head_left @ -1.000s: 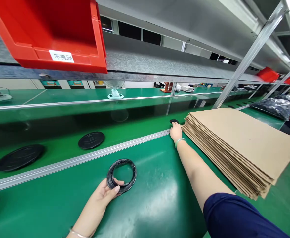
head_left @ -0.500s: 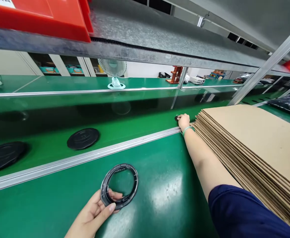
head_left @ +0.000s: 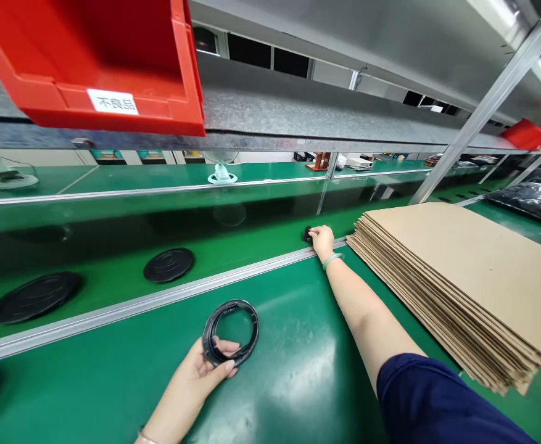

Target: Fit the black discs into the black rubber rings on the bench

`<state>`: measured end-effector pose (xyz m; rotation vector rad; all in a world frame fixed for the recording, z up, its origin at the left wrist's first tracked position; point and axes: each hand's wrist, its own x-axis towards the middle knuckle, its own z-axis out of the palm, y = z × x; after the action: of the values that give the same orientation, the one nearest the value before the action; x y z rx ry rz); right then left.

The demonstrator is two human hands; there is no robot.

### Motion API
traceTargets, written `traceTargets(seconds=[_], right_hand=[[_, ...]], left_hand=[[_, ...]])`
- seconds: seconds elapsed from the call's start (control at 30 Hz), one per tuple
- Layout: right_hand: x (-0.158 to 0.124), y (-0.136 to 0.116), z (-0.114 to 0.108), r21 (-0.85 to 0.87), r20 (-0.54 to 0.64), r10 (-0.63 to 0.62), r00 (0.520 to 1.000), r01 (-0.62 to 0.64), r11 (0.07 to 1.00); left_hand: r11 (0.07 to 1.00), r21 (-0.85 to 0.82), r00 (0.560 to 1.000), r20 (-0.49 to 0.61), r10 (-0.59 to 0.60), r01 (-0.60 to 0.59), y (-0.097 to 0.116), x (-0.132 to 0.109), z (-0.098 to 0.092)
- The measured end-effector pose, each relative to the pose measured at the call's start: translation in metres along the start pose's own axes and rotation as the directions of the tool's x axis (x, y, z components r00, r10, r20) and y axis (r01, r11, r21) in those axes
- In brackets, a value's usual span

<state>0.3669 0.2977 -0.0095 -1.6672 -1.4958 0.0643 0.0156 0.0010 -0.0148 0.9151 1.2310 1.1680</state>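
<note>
- The black ring [head_left: 254, 330] lies on the green table [head_left: 298, 382], low and centre in the frame. The left hand [head_left: 205, 370] pinches its near rim, thumb on top.
- The right hand [head_left: 322, 240] reaches to mid-frame, fingertips on a small black part [head_left: 307, 234] on the belt [head_left: 251, 240]. Whether it grips the part cannot be told.
- A black disc [head_left: 169, 265] and a second disc [head_left: 34, 297] sit on the belt at the left.
- A stack of cardboard sheets [head_left: 459, 271] fills the right.
- A red bin [head_left: 99, 55] sits upper left.
</note>
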Motion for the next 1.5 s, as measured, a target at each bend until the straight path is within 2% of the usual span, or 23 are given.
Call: traceTargets(seconds=[0.17,0.27,0.33,0.4,0.43,0.47,0.53,0.63,0.73,0.87,1.03,1.13,1.2,1.23,1.27,1.33,1.4,1.43,1.5], right_hand=[[-0.088,-0.066,-0.009,0.184,0.012,-0.170,0.985,0.165,0.969],[-0.144,-0.103,-0.027,0.287,0.047,-0.310,0.950,0.284,0.915],[-0.170,-0.122,-0.046,0.328,0.085,-0.482,0.872,0.433,0.840],[-0.186,-0.134,-0.066,0.293,0.142,-0.635,0.760,0.580,0.760],[-0.190,-0.137,-0.073,0.244,0.184,-0.670,0.719,0.627,0.740],[-0.194,-0.138,-0.079,0.185,0.231,-0.671,0.704,0.646,0.741],[-0.197,-0.136,-0.081,0.115,0.332,-0.609,0.721,0.610,0.784],[-0.198,-0.126,-0.068,0.179,0.476,-0.463,0.748,0.433,0.884],[-0.195,-0.113,-0.051,0.241,0.522,-0.376,0.766,0.291,0.926],[-0.189,-0.103,-0.042,0.270,0.511,-0.307,0.803,0.189,0.944],[-0.185,-0.109,-0.051,0.307,0.466,-0.279,0.840,0.142,0.941],[-0.188,-0.122,-0.066,0.408,0.344,-0.285,0.895,0.130,0.904],[-0.195,-0.134,-0.076,0.489,0.225,-0.375,0.899,0.229,0.842],[-0.200,-0.140,-0.079,0.504,0.179,-0.450,0.875,0.312,0.806],[-0.206,-0.145,-0.080,0.497,0.158,-0.534,0.831,0.401,0.770],[-0.218,-0.152,-0.078,0.454,0.169,-0.668,0.725,0.544,0.706],[-0.228,-0.156,-0.071,0.415,0.211,-0.738,0.642,0.624,0.662],[-0.231,-0.156,-0.067,0.401,0.225,-0.753,0.619,0.645,0.650],[-0.236,-0.156,-0.060,0.383,0.223,-0.767,0.602,0.669,0.637]], left_hand=[[0.993,0.109,0.996,0.080,0.046,-0.054,-0.003,0.004,-0.001],[0.985,0.154,0.993,0.093,0.068,-0.082,-0.001,0.003,-0.001],[0.983,0.163,0.993,0.091,0.075,-0.089,0.001,0.002,-0.002],[0.977,0.185,0.993,0.074,0.092,-0.104,0.002,0.002,-0.004],[0.974,0.197,0.993,0.060,0.103,-0.113,0.002,0.002,-0.005],[0.971,0.208,0.992,0.044,0.114,-0.121,0.003,0.002,-0.007],[0.966,0.224,0.991,0.020,0.129,-0.130,0.004,0.002,-0.010],[0.963,0.234,0.991,0.015,0.134,-0.134,0.005,0.003,-0.013],[0.963,0.234,0.991,0.027,0.133,-0.136,0.005,0.003,-0.013],[0.962,0.230,0.990,0.039,0.139,-0.144,0.005,0.003,-0.011],[0.958,0.246,0.988,0.062,0.139,-0.150,0.005,0.000,-0.009],[0.957,0.255,0.989,0.087,0.121,-0.139,0.007,-0.003,-0.006],[0.959,0.256,0.989,0.115,0.095,-0.122,0.008,-0.005,-0.003],[0.961,0.254,0.988,0.132,0.080,-0.112,0.008,-0.006,-0.001],[0.963,0.250,0.987,0.149,0.065,-0.101,0.009,-0.007,0.001],[0.967,0.241,0.984,0.171,0.045,-0.086,0.009,-0.008,0.004],[0.968,0.238,0.985,0.170,0.035,-0.076,0.009,-0.008,0.005],[0.968,0.240,0.986,0.165,0.032,-0.072,0.009,-0.008,0.005],[0.969,0.240,0.987,0.156,0.025,-0.062,0.008,-0.008,0.005]])
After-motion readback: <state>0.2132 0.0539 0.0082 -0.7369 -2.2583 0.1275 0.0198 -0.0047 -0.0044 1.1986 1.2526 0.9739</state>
